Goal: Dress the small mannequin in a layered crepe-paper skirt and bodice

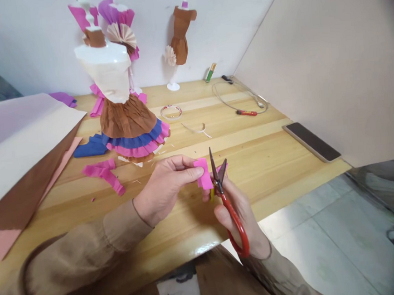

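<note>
Between the thumb and fingers of my left hand [167,184] is a small folded piece of pink crepe paper [204,174]. My right hand [241,207] grips a pair of scissors [229,211] with red handles and dark blades. The blades stand apart and point up and away from me, just right of the pink piece. A bit of pink shows behind the blades, and I cannot tell whether it is loose or held. Beyond my left hand stands a white mannequin [105,73] in a layered skirt [128,121] of brown, blue and pink paper.
Paper sheets [29,147] lie at the left, near a pink strip [105,175] and blue paper [89,146]. A small mannequin in brown [179,37] stands by the wall. A tape ring [171,112], cable [224,102], glue tube [210,72] and phone [312,141] lie on the wooden table [252,161].
</note>
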The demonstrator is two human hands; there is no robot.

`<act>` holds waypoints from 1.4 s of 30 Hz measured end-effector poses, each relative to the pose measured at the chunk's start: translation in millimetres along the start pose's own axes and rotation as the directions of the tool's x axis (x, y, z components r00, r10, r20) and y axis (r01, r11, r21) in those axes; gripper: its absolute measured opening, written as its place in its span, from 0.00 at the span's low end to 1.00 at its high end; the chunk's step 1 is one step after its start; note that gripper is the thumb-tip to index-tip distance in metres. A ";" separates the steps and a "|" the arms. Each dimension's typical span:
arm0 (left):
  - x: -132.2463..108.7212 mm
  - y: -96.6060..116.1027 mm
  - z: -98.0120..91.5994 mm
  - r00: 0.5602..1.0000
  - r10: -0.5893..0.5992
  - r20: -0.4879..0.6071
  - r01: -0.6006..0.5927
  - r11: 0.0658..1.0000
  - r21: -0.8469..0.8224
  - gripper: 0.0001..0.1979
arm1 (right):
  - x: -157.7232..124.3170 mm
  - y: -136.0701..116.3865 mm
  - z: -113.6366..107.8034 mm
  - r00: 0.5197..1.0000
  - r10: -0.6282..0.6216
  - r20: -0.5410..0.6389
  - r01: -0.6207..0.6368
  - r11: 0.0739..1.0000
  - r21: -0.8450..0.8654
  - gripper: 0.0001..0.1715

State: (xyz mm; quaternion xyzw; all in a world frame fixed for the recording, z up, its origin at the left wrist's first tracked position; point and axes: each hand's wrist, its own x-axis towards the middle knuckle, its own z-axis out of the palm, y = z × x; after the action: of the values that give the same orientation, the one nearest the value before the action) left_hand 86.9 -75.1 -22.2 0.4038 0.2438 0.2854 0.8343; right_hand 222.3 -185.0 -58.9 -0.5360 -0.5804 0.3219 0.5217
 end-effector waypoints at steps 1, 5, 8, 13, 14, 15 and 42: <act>-0.3 -0.3 0.2 1.000 0.016 -0.001 -0.016 1.000 0.014 0.05 | 0.2 -0.5 0.6 1.000 0.011 0.003 -0.011 1.000 -0.005 0.30; -0.6 0.7 1.1 0.995 0.051 -0.091 -0.045 0.997 0.070 0.06 | 2.9 0.5 3.3 0.998 0.061 0.000 -0.061 0.998 -0.001 0.27; -0.6 2.4 1.7 0.991 0.064 -0.118 -0.053 0.994 0.094 0.06 | 4.7 0.2 5.5 0.997 0.077 0.019 -0.077 0.997 0.007 0.27; 0.5 2.8 0.6 0.992 0.087 -0.090 -0.077 0.991 0.105 0.04 | 6.0 -2.3 7.4 0.996 0.080 0.041 -0.081 0.996 0.026 0.29; 0.9 2.6 0.3 0.992 0.088 -0.091 -0.078 0.992 0.102 0.04 | 6.1 -2.3 7.5 0.996 0.079 0.041 -0.080 0.996 0.030 0.30; 1.2 2.4 0.1 0.992 0.087 -0.093 -0.078 0.992 0.096 0.04 | 6.1 -2.1 7.5 0.996 0.080 0.043 -0.081 0.996 0.034 0.31; 1.2 0.1 2.1 0.986 0.048 -0.161 -0.040 0.998 0.047 0.04 | 6.6 4.3 10.3 0.997 0.081 0.007 -0.081 0.997 -0.002 0.20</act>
State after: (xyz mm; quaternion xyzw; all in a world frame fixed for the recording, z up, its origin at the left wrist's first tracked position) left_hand 89.1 -75.4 -21.2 0.4028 0.3082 0.3302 0.7961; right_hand 214.5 -175.8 -63.8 -0.5583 -0.5602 0.3442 0.5060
